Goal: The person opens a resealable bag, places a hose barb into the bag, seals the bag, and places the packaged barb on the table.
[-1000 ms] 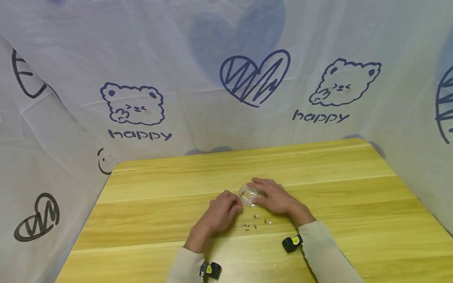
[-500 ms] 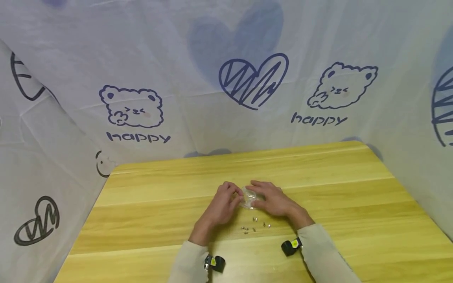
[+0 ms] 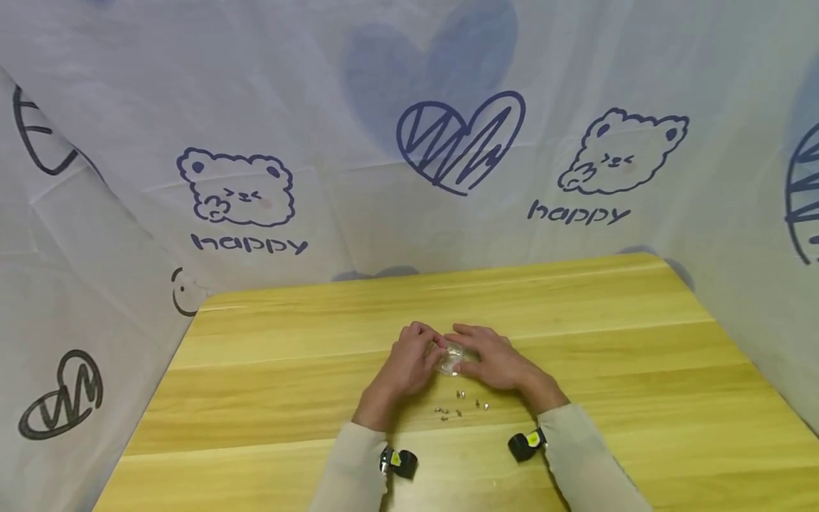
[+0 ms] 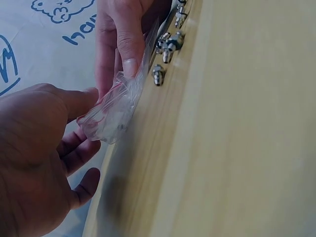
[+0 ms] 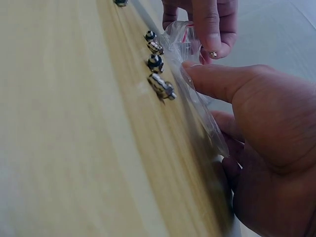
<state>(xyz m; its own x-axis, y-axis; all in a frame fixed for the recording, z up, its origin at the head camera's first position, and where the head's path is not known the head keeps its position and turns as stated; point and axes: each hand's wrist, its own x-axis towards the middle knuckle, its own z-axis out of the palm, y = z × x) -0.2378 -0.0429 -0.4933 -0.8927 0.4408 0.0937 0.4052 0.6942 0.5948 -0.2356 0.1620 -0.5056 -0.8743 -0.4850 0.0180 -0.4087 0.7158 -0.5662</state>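
A small clear zip bag with a red line along its mouth is held low over the wooden table by my right hand, thumb on one side and fingers on the other. My left hand is at the bag's mouth. In the right wrist view, its thumb and finger pinch a small metal fitting, of which only a shiny end shows. Several similar metal fittings, hex-bodied with narrow tips, lie loose on the table just nearer than the bag. Whether the bag contains any is hard to tell.
The light wooden table runs back to a white curtain printed with bears and hearts. Black wrist cameras sit on both sleeves, close above the tabletop.
My left hand has moved right and slightly away, from beside the bag to its mouth. My right hand has kept its hold on the bag, and the loose fittings lie as before.
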